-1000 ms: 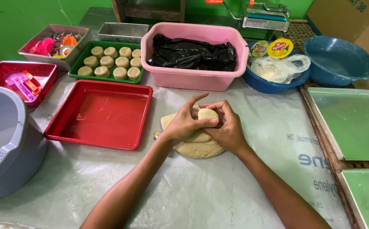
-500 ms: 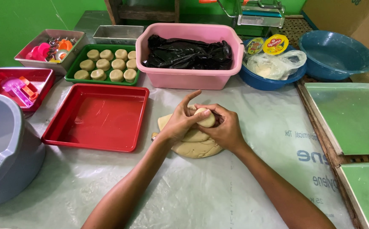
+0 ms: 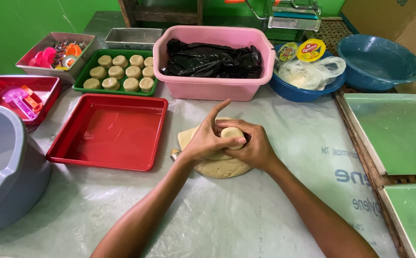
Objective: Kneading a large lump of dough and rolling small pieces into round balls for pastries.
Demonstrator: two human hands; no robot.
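Both hands meet over a flat slab of pale dough (image 3: 220,168) on the plastic-covered table (image 3: 246,215). My left hand (image 3: 208,138) and my right hand (image 3: 250,145) wrap around a small round dough ball (image 3: 232,133), pressing it between the fingers. The left index finger sticks up. A small metal piece (image 3: 174,154) lies at the slab's left edge. A green tray (image 3: 81,80) at the back holds several shaped dough discs (image 3: 124,74).
An empty red tray (image 3: 107,131) lies left of the dough. A grey tub (image 3: 2,167) stands at the near left. Behind are a pink tub with a black bag (image 3: 213,62), blue bowls (image 3: 377,62) and a red tray of moulds (image 3: 16,95). Green boards (image 3: 399,134) lie right.
The hands have kept their place over the slab. The fingers have shifted around the dough ball, turning it slightly.
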